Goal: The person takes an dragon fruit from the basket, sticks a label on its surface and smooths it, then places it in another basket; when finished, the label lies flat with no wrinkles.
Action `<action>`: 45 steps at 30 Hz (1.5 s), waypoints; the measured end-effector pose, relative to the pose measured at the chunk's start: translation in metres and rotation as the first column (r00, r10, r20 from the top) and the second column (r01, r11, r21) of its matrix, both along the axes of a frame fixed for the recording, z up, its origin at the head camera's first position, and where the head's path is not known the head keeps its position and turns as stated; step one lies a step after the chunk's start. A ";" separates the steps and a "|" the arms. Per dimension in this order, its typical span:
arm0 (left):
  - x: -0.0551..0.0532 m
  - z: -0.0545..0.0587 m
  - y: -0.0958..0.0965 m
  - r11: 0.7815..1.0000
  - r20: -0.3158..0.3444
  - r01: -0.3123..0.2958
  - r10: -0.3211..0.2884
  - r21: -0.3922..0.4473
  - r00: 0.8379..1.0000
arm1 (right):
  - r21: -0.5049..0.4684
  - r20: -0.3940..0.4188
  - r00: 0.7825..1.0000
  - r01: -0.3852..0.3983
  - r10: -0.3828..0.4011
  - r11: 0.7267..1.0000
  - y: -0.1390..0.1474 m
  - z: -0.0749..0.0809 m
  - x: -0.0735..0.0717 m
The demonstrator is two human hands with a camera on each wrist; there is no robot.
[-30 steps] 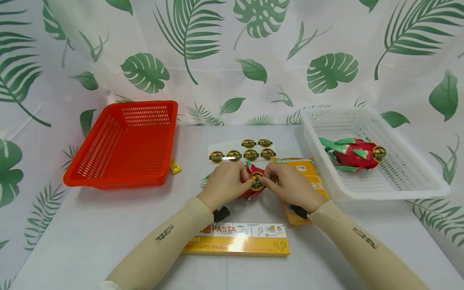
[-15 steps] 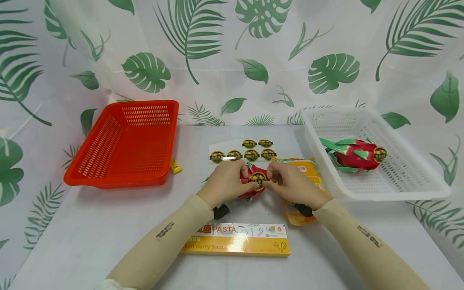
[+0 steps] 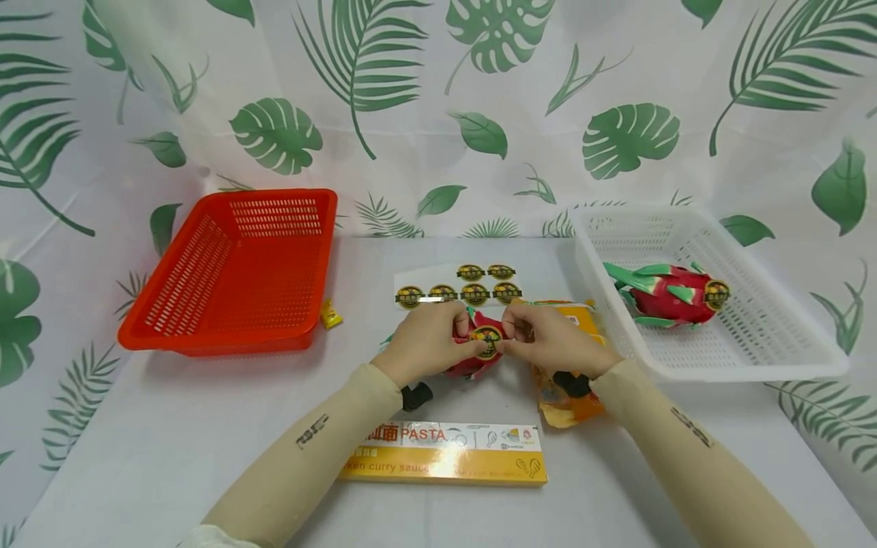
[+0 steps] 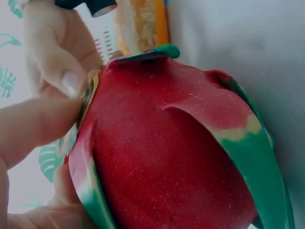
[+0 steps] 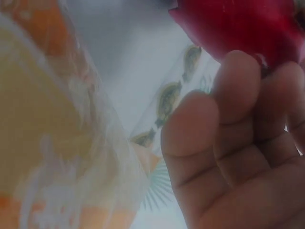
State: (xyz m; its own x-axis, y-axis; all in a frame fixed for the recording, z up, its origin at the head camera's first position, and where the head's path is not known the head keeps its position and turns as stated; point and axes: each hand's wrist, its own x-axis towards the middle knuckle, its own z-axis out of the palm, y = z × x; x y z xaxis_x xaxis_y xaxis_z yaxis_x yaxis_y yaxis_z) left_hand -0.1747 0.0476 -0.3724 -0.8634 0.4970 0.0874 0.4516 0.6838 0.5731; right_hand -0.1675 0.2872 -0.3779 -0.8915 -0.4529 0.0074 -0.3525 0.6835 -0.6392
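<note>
A red dragon fruit (image 3: 466,368) with green-tipped scales lies mid-table, and its red skin (image 4: 157,143) fills much of the left wrist view. My left hand (image 3: 430,342) holds it with curled fingers, the thumb against a round black-and-gold sticker (image 3: 488,333) on its end. From the other side my right hand (image 3: 558,339) steadies the fruit, its thumb pressing the opposite edge of that sticker; its curled fingers touch the skin in the right wrist view. In the left wrist view the sticker (image 4: 89,98) stands slightly off the fruit along its rim. Part of the fruit hides behind my left hand.
Behind lies a sheet of stickers (image 3: 452,281). A red basket (image 3: 226,335) stands left, a small yellow packet (image 3: 332,313) beside it. At right, a white basket (image 3: 747,371) holds another dragon fruit (image 3: 671,295). An orange bag (image 3: 572,411) and a pasta box (image 3: 445,457) lie nearby.
My right hand shifts slightly and its thumb moves across the sticker's edge. The left hand keeps its hold, and the dragon fruit stays almost in place.
</note>
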 end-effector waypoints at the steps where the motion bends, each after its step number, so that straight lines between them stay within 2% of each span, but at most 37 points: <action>1: -0.001 0.000 -0.001 1.000 0.008 0.006 -0.006 0.013 1.000 | -0.007 0.006 1.000 0.002 -0.002 1.000 -0.001 0.000 -0.001; 8: -0.005 0.002 -0.003 0.997 0.045 0.043 -0.045 0.060 0.998 | -0.045 0.060 0.998 0.005 -0.003 0.999 -0.005 -0.001 -0.005; 17: -0.005 0.005 -0.004 0.999 0.059 0.040 -0.041 0.025 0.997 | -0.036 0.086 0.996 0.035 -0.032 0.999 -0.008 0.000 -0.008; 20: -0.004 0.004 -0.003 0.999 0.049 0.040 -0.040 0.011 0.998 | -0.038 0.077 0.997 0.016 -0.013 0.999 -0.007 0.000 -0.008; 28: 0.000 0.002 -0.002 0.997 -0.042 0.036 -0.039 -0.061 0.998 | -0.057 0.089 0.994 -0.063 0.068 0.996 0.001 0.000 -0.005; 32: -0.001 0.002 -0.002 0.997 -0.037 0.031 -0.034 -0.075 0.999 | -0.055 0.088 0.993 -0.074 0.078 0.996 0.004 0.000 -0.005; 35: -0.003 0.003 -0.003 0.997 -0.008 0.041 -0.042 -0.067 0.999 | -0.060 0.093 0.993 -0.067 0.072 0.996 0.005 0.000 -0.004; 40: -0.009 0.003 -0.009 0.995 0.050 0.094 -0.092 -0.026 0.994 | -0.102 0.107 0.994 -0.012 0.023 0.995 0.007 -0.001 0.002; 42: -0.011 0.002 -0.013 0.995 0.071 0.101 -0.100 -0.007 0.992 | -0.138 0.104 0.994 0.032 -0.018 0.990 0.009 0.000 0.007; 45: -0.014 0.002 -0.016 0.996 0.065 0.091 -0.091 0.007 0.994 | -0.174 0.064 0.992 0.117 -0.108 0.978 0.016 0.003 0.014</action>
State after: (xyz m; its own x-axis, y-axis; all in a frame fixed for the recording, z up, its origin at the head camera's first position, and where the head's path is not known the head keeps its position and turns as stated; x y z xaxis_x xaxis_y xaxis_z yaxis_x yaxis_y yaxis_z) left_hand -0.1888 0.0317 -0.3705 -0.8184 0.5736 0.0347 0.4735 0.6390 0.6062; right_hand -0.1531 0.3031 -0.3751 -0.9379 -0.3456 0.0291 -0.2415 0.5909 -0.7698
